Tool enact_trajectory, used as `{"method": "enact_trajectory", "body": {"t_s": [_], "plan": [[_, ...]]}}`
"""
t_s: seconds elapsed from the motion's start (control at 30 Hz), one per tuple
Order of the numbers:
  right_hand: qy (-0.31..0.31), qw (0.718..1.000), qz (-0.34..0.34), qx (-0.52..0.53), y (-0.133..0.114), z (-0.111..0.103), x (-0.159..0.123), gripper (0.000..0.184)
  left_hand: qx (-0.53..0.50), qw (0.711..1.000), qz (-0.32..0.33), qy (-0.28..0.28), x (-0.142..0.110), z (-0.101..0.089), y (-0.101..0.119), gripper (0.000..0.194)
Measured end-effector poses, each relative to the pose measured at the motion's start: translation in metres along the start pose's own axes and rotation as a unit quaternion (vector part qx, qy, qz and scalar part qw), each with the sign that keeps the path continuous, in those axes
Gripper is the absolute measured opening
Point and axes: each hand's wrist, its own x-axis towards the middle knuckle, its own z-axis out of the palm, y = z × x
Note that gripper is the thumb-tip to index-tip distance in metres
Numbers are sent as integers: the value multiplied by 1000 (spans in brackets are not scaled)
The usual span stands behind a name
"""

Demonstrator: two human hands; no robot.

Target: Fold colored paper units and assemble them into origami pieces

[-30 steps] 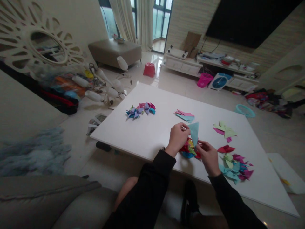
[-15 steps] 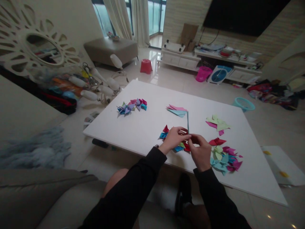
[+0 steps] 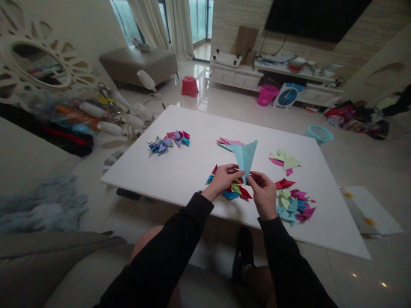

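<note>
A folded light blue sheet of origami paper (image 3: 245,155) stands upright above the table, its wide end up and its narrow tip down. My left hand (image 3: 225,179) pinches it near the lower tip from the left. From the right, my right hand (image 3: 262,191) grips the same tip between thumb and fingers. Behind the held paper lie pink folded papers (image 3: 230,141) and another light blue one. Below and partly behind my left hand sits a pile of red, blue and green folded paper pieces (image 3: 236,190).
On the white table (image 3: 192,171) are a purple and blue paper pile (image 3: 168,142) at left, green and magenta papers (image 3: 285,160) at right, and a mixed pile (image 3: 295,205) near my right wrist. A red stool (image 3: 189,87) and a turquoise basin (image 3: 320,134) stand on the floor beyond.
The paper, seen edge-on as a thin strip before, now faces me with its folded flaps spread to a wide shape. Both hands still hold its lower end. The camera view has shifted slightly right.
</note>
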Motion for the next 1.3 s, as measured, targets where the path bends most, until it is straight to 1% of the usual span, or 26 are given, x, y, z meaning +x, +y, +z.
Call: {"method": "enact_trajectory", "body": {"t_s": [0.1, 0.23, 0.4, 0.5, 0.6, 0.87, 0.97, 1.03, 1.23, 1.3], "plan": [[24, 999, 31, 30, 3, 1, 2, 30, -7, 1000, -1, -4, 1, -1, -2, 44], [32, 995, 70, 68, 6, 3, 3, 29, -9, 1000, -10, -5, 2, -2, -3, 37], [33, 992, 87, 85, 8, 5, 4, 29, 6, 1000, -17, 8, 2, -1, -1, 35], [26, 992, 86, 85, 8, 5, 4, 29, 30, 999, -16, 21, 2, -1, -1, 39], [23, 994, 80, 76, 5, 4, 3, 29, 46, 999, -14, 21, 1, -1, -1, 39], [17, 998, 57, 32, -1, 5, 1, 29, 62, 998, 19, 16, 1, -1, -4, 32], [0, 998, 57, 32, -2, 7, 0, 28, 63, 998, 17, 2, 0, -1, -3, 28], [-3, 998, 54, 33, -2, 7, -1, 27, 65, 998, 13, 3, -1, -1, -2, 27], [50, 998, 38, 24, 5, 5, 2, 28, 24, 999, -31, 23, 1, 2, -1, 19], [61, 997, 33, 22, 6, 4, 2, 26, 10, 999, -32, 19, 1, 3, -1, 20]]}}
